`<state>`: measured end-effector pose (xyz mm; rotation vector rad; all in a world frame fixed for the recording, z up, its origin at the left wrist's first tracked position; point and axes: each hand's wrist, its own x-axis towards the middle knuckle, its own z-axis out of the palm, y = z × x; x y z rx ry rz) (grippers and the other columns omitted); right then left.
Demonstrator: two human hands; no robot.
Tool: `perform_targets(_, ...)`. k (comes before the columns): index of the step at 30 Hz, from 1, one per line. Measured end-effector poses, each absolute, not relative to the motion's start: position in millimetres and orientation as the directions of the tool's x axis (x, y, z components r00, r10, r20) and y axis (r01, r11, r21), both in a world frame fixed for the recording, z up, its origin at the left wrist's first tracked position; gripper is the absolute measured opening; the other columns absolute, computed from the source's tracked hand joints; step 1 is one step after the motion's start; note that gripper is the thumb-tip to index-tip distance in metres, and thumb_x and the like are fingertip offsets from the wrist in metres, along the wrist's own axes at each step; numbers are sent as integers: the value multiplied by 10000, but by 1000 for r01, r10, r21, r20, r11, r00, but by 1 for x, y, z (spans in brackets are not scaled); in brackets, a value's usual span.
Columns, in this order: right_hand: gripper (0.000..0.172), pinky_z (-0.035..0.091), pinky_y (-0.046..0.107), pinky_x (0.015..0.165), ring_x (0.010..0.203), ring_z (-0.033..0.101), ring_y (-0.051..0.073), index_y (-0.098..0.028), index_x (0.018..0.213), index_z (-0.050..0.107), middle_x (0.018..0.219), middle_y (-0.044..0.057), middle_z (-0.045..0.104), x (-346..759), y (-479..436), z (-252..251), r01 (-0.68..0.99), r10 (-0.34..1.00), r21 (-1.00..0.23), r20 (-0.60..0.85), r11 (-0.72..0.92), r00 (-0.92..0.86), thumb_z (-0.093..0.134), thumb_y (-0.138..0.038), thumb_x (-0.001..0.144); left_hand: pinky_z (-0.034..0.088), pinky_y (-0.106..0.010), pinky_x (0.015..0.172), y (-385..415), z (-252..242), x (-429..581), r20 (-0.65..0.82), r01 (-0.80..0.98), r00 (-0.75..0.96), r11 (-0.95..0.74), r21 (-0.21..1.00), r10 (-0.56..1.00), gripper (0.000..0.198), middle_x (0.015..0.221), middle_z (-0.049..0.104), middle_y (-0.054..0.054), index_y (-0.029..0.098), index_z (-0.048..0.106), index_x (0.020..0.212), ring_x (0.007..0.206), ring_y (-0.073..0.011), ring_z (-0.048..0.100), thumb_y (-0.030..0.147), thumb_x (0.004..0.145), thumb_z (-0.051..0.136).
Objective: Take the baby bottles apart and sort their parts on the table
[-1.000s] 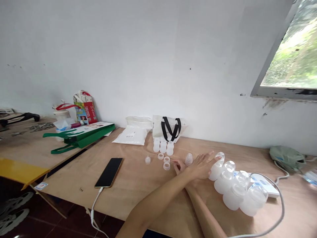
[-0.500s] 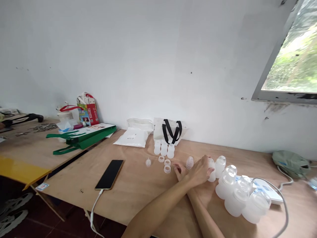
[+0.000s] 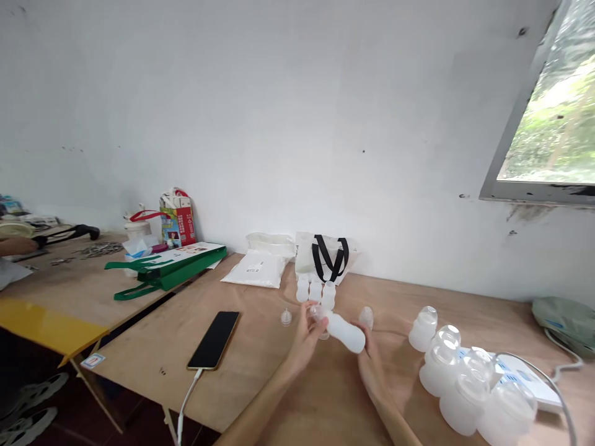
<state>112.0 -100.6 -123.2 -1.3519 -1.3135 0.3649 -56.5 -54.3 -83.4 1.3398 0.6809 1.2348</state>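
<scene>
A frosted plastic feeding bottle [image 3: 344,332] lies sideways between my hands above the plywood table [image 3: 242,387]. My left hand [image 3: 304,342] grips a clear plastic collar [image 3: 318,313] at the bottle's neck end. My right hand [image 3: 369,359] holds the bottle's base end from below. Close by, a clear silicone teat [image 3: 366,317] stands beyond my right fingers, and a small clear cap [image 3: 286,317] sits left of my left hand. Three small frosted bottles [image 3: 315,290] stand upright behind my hands. Any rings on the table are hidden here.
Several wide-neck frosted bottles [image 3: 458,378] stand on the right, by a white box [image 3: 515,378] and a grey cable. A black phone [image 3: 214,340] lies on the left with its white cord. Beyond stand white packets [image 3: 255,269] and a green bag [image 3: 167,266]. A co-worker's arm [image 3: 18,246] shows far left.
One frosted bottle has left the group on the right and now lies sideways between my hands. My hands have moved left and apart. The view has shifted slightly.
</scene>
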Motion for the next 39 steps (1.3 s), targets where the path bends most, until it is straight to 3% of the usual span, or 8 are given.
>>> perform_targets(3,503,625,345,748,927,749,254,-232,1177,651,1033,99,756,110,-127,-111,346,839,-901,389,261,381,276,-543,1053,511,-361,951,-80,-90,-89,220,-284,339,-124,951,915,546,1158,674,-76,248,430,1240,1099,-236,653,503,866,735)
perform_targets(6,480,604,321,790,980,735,265,-245,1172,696,1121,75,766,99,-154,-95,220,967,-950,242,219,81,474,-620,972,502,-355,963,-104,-89,-102,197,-267,411,-89,960,890,514,1213,659,-72,266,442,1255,1110,-228,647,494,888,722)
perform_targets(9,584,586,304,799,929,734,250,-300,1310,638,1155,30,767,83,-174,-88,362,969,-906,246,221,25,662,-637,834,499,-349,962,-120,-84,-102,179,-223,475,-79,972,862,529,1212,656,-74,260,465,1274,1116,-236,640,515,884,716)
perform_targets(14,319,569,272,616,719,752,243,-313,1075,692,831,-13,784,58,-182,-112,614,965,-779,241,128,104,663,-528,842,493,-290,810,-126,-83,-100,78,81,427,-125,989,901,570,986,673,-20,232,548,1293,903,-208,645,579,859,678)
perform_targets(19,293,576,326,593,718,778,305,-311,1151,678,869,51,810,32,-175,-135,781,870,-585,479,218,115,645,-417,880,366,-241,625,-118,-84,-106,156,409,234,-243,880,960,358,673,540,50,203,580,797,665,-149,514,550,835,660)
perform_targets(27,378,565,305,591,701,760,269,-305,1028,720,793,26,787,54,-189,-113,595,937,-790,305,151,168,541,-619,919,433,-232,756,-133,-55,-122,81,169,570,-213,962,818,467,1046,659,-4,277,622,1299,875,-165,585,550,921,619)
perform_targets(33,591,533,277,567,570,699,222,-269,1137,739,663,7,733,74,-191,-98,487,977,-854,212,181,7,439,-735,932,423,-230,715,-138,-52,-109,118,78,586,-201,977,802,416,938,635,-8,207,657,1082,812,-158,559,581,899,649)
perform_targets(39,593,557,302,704,697,740,261,-286,1194,737,757,23,780,77,-188,-98,587,961,-779,275,222,0,449,-733,931,471,-271,770,-155,-57,-101,131,122,416,-198,973,900,474,1034,662,-25,254,614,1202,826,-180,600,640,935,546)
